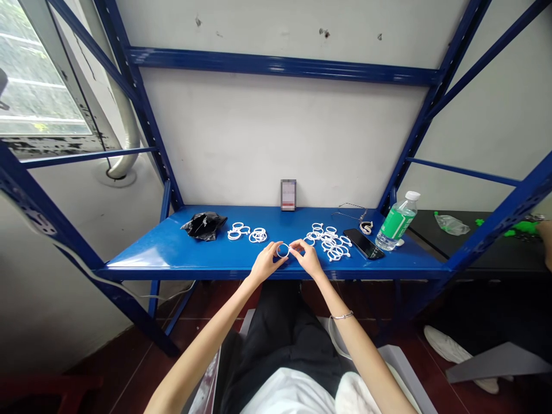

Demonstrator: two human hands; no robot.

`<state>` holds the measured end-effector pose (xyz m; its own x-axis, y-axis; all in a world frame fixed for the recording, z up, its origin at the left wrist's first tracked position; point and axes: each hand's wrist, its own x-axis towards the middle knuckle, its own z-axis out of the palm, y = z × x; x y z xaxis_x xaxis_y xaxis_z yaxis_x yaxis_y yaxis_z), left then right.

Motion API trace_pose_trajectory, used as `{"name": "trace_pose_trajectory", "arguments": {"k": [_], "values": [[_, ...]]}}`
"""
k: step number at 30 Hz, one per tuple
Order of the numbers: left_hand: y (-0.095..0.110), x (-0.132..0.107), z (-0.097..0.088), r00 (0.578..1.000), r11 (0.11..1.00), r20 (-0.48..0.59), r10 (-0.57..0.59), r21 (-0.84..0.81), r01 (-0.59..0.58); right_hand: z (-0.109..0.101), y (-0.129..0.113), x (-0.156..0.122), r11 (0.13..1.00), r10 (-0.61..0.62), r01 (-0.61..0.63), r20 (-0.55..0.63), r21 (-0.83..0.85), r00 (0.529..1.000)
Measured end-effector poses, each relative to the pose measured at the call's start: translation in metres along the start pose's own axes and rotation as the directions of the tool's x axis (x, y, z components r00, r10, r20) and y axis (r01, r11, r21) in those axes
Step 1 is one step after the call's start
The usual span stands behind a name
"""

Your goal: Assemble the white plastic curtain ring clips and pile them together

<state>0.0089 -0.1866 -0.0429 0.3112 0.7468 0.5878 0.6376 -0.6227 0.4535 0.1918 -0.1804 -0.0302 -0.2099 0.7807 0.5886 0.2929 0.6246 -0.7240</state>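
A white ring is held just over the front edge of the blue table. My left hand pinches its left side, and my right hand grips its right side with the fingertips. To the right of my right hand lies a loose pile of similar white rings, each with a small knob. Two smaller groups of white rings sit beyond my left hand, one a spread cluster and the other a compact stack.
A black plastic bag lies at the left. A phone leans on the back wall. On the right are a black phone, glasses, a coiled white cable and a water bottle. Blue frame posts flank the table.
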Motion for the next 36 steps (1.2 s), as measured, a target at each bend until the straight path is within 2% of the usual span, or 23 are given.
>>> {"name": "trace_pose_trajectory", "arguments": {"k": [5,12,25,29,36], "values": [[-0.0009,-0.0003,0.0004,1.0,1.0,-0.005,-0.002,0.015,0.002,0.0017,0.002,0.0001,0.999,-0.002,0.002,0.0,-0.035,1.0],[-0.0011,-0.0007,0.0011,1.0,1.0,0.004,-0.004,0.004,0.004,0.0065,0.0082,-0.0026,0.981,-0.062,0.06,-0.004,-0.185,0.998],[-0.0032,-0.0009,0.0024,1.0,1.0,0.019,-0.012,-0.011,0.012,0.007,0.0072,-0.0033,0.967,-0.091,0.092,0.015,-0.236,0.996],[-0.0023,-0.0006,0.001,1.0,0.999,0.008,-0.02,-0.028,0.02,0.0061,0.0052,-0.0031,0.974,-0.086,0.086,0.011,-0.209,0.996],[-0.0037,0.0004,0.0006,1.0,0.997,-0.005,-0.025,-0.079,0.025,0.0017,0.0027,-0.0017,0.999,-0.031,0.031,0.005,-0.03,1.0]]}}
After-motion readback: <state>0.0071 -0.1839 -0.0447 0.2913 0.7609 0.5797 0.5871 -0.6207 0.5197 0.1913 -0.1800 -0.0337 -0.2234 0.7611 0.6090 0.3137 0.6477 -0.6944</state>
